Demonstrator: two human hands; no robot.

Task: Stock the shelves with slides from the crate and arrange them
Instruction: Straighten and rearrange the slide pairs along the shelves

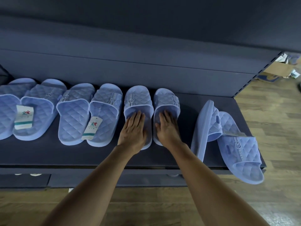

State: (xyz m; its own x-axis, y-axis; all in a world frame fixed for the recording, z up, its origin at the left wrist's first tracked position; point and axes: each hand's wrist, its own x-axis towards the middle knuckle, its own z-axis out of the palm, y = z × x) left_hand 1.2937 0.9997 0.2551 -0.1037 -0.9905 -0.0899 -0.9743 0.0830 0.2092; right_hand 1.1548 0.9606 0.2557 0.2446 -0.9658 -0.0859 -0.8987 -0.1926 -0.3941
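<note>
Light blue quilted slides stand in a row on a dark shelf (179,154). My left hand (132,130) lies flat on the footbed of one slide (138,98), fingers reaching under its strap. My right hand (167,128) lies flat on the slide beside it (167,99) in the same way. Two more pairs sit to the left, the nearer one (91,111) and the farther one (32,110), each with a paper tag. At the shelf's right end another pair (228,141) lies untidy, one slide on its edge, the other overhanging the front edge.
The shelf's dark back panel (146,70) rises behind the slides. A lower shelf edge (114,178) shows below. Wooden floor (268,119) lies to the right and underfoot. A cardboard box (276,69) with clutter sits on the floor at the far right.
</note>
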